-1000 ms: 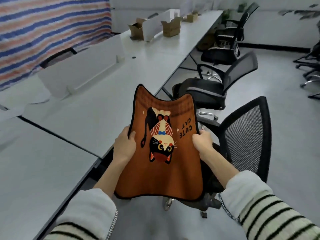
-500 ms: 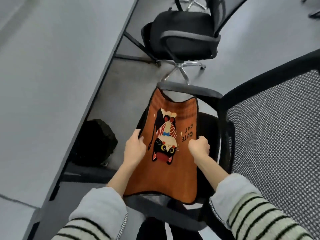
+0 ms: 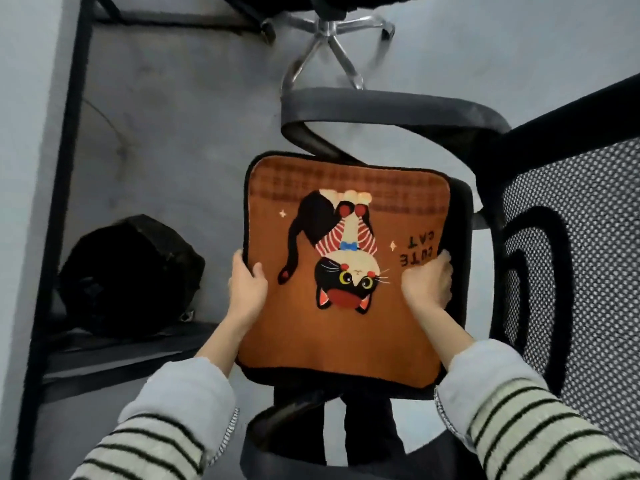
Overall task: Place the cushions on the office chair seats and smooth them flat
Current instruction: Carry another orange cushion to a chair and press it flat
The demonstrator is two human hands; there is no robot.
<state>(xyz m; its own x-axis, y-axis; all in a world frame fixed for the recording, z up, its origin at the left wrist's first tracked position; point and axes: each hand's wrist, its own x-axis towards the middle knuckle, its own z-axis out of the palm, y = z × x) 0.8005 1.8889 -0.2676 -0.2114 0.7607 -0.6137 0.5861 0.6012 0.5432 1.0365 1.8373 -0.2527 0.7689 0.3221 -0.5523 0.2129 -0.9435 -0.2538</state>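
An orange cushion (image 3: 346,337) with a black cat and the words "CUTE CAT" lies spread over the black seat (image 3: 459,244) of the nearest office chair. My left hand (image 3: 246,289) grips its left edge, thumb on top. My right hand (image 3: 427,284) grips its right edge beside the lettering. The chair's mesh backrest (image 3: 571,258) stands to the right, and its far armrest (image 3: 381,110) curves above the cushion. The cushion covers most of the seat.
A black bag (image 3: 131,275) sits on the floor under the desk at the left. The desk's black frame leg (image 3: 59,188) runs down the left side. Another chair's chrome star base (image 3: 332,39) stands at the top. A near armrest (image 3: 287,441) is at the bottom.
The cushion has come down from the air in front of me onto the chair seat and now lies spread out flat. My view has tilted steeply downward. Both hands kept hold of its edges.
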